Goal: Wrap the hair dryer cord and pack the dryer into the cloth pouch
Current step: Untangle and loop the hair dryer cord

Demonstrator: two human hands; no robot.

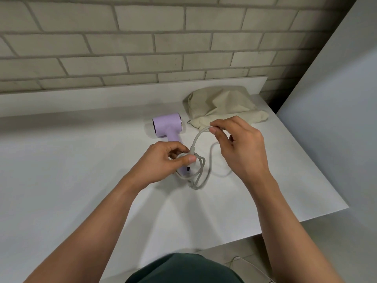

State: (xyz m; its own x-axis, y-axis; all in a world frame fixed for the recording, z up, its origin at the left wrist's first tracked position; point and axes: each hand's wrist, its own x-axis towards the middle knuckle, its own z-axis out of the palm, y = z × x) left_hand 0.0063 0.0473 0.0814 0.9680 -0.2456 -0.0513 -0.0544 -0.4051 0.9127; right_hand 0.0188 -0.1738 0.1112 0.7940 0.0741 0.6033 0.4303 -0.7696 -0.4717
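Winding the cord (196,139) at the handle end of the dryer (167,125), the left hand (163,162) grips a few coils while the right hand (241,146) pinches a raised loop, slack lying loose on the table (81,164) and the pouch (222,107), far right, not yet packed.

A lilac hair dryer (167,124) lies on its side on the white tabletop (81,160), handle toward the near edge. Its grey cord (196,139) loops loosely round the handle's end. A crumpled beige pouch (222,105) lies behind, right.
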